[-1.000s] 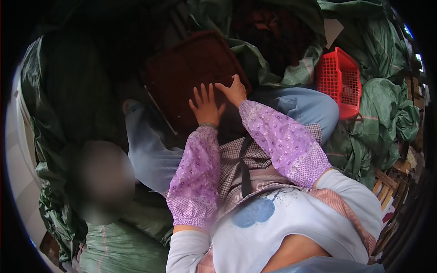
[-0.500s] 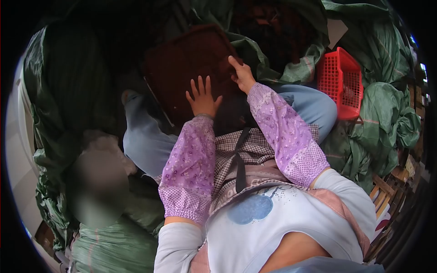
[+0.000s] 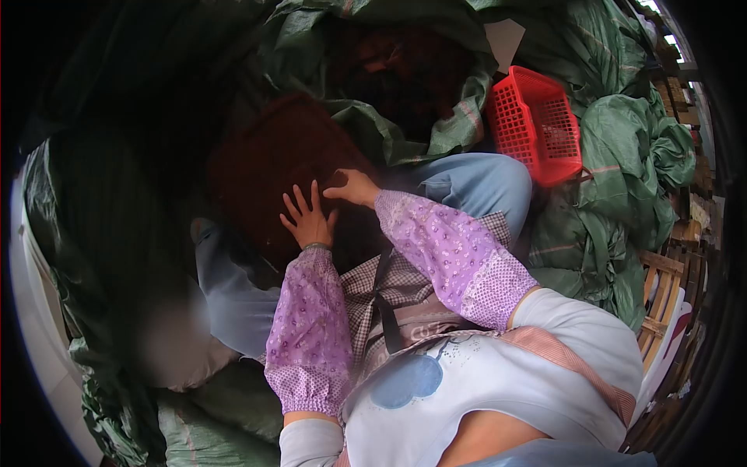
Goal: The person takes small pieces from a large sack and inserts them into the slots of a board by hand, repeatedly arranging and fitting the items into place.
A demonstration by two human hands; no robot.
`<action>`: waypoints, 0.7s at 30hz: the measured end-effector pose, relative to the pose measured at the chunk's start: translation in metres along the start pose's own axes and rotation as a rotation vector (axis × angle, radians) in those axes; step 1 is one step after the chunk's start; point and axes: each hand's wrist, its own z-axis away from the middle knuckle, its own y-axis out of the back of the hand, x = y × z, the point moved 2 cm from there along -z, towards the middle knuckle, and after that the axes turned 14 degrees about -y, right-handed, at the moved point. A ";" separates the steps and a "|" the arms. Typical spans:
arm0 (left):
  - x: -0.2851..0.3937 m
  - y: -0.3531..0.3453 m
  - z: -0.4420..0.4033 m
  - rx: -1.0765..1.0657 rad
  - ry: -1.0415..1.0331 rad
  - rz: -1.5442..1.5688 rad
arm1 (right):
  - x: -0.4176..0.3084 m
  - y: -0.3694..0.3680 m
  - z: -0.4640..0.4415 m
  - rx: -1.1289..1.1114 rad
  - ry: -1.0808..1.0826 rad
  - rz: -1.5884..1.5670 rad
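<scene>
A dark red, rectangular tray-like thing (image 3: 264,163) lies in shadow between my knees; its contents, if any, are too dark to make out. My left hand (image 3: 311,224) is over its near part, fingers spread and palm down. Close beside it, my right hand (image 3: 355,188) points left with its fingers bent inward. Shadow hides most of those fingertips and whatever they may hold. Both forearms wear purple flowered sleeve covers.
A green woven sack (image 3: 459,124) with dark reddish contents gapes open ahead. A red plastic basket (image 3: 537,128) sits by my right knee on bulging green sacks (image 3: 622,156). More green sacking is at left. Wooden slats (image 3: 661,292) are at far right.
My right hand has come off the far right edge of the dark red thing and moved in beside my left hand. My left hand stays spread. The view has shifted to the right.
</scene>
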 end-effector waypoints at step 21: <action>0.000 0.012 0.009 0.103 0.060 0.138 | -0.050 0.102 -0.025 0.260 0.226 -0.608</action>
